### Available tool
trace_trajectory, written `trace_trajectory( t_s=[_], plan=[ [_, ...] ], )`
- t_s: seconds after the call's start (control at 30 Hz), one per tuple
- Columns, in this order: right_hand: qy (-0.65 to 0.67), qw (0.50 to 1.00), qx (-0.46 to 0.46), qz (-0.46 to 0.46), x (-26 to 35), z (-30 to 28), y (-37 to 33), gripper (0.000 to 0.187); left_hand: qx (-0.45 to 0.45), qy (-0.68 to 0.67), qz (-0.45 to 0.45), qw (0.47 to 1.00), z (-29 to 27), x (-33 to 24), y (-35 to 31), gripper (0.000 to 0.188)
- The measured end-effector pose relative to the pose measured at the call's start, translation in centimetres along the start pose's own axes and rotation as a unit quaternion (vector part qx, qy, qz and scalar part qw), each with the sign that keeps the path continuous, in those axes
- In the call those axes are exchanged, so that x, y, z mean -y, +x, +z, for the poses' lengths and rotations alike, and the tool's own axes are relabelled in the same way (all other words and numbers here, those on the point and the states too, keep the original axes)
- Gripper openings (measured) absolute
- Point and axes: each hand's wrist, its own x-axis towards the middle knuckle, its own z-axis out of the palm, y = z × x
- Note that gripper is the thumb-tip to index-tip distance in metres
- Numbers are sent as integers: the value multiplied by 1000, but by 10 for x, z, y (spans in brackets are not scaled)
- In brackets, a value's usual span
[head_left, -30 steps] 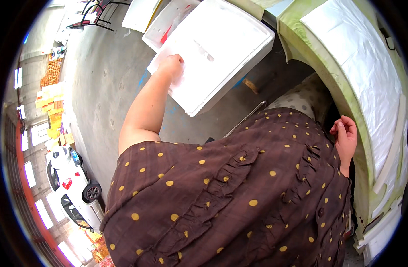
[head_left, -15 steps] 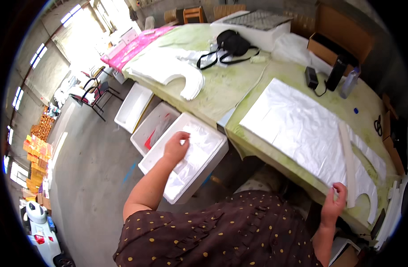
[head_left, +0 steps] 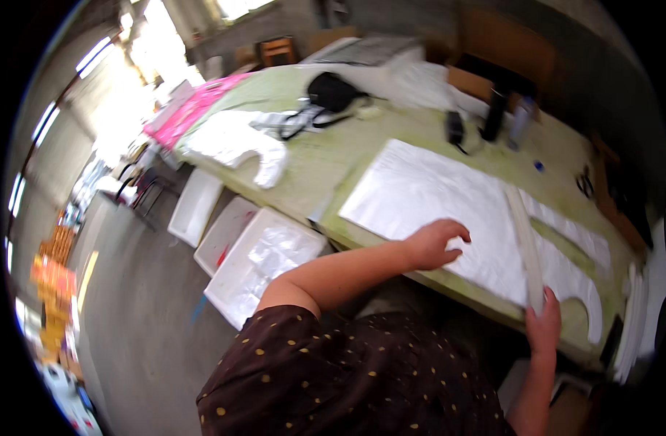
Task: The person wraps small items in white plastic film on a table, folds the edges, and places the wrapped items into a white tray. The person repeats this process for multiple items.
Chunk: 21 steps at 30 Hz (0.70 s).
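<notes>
A stack of thin white plastic sheets or bags [head_left: 427, 189], with cut-out handles at its right end, lies flat on the table. Across it rests a long, pale, flat strip [head_left: 523, 236]. My right hand [head_left: 544, 325] is at the table's front edge, its thumb and fingers closed around the strip's near end. My left hand [head_left: 438, 243] hovers over the near side of the stack with its fingers apart and bent, holding nothing. Whether it touches the plastic is not clear.
A white plastic bin [head_left: 224, 291] holding clear plastic stands left of the table [head_left: 391, 116]. More white plastic pieces [head_left: 235, 149], a black bag [head_left: 331, 92], a black bottle [head_left: 494, 112], a clear bottle [head_left: 522, 123] and scissors [head_left: 584, 183] are on the tabletop.
My left hand has moved right, from above the white bin to over the plastic stack. My right hand has closed on the strip's near end. The view has turned rightward.
</notes>
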Motion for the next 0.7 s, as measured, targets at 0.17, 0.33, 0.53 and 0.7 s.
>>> trace_trajectory(
  t_s=[0.17, 0.33, 0.53, 0.7],
  plan=[
    [336, 936, 47, 93, 49, 31, -29, 63, -45, 25, 43, 998, 66, 17, 42, 48],
    [446, 878, 91, 146, 93, 45, -56, 68, 62, 50, 36, 996, 93, -24, 57, 54],
    [487, 849, 122, 164, 91, 50, -52, 70, 117, 109, 37, 986, 112, -19, 74, 49],
    [515, 811, 184, 206, 79, 24, -44, 70, 87, 110, 57, 988, 123, -18, 80, 49]
  ],
)
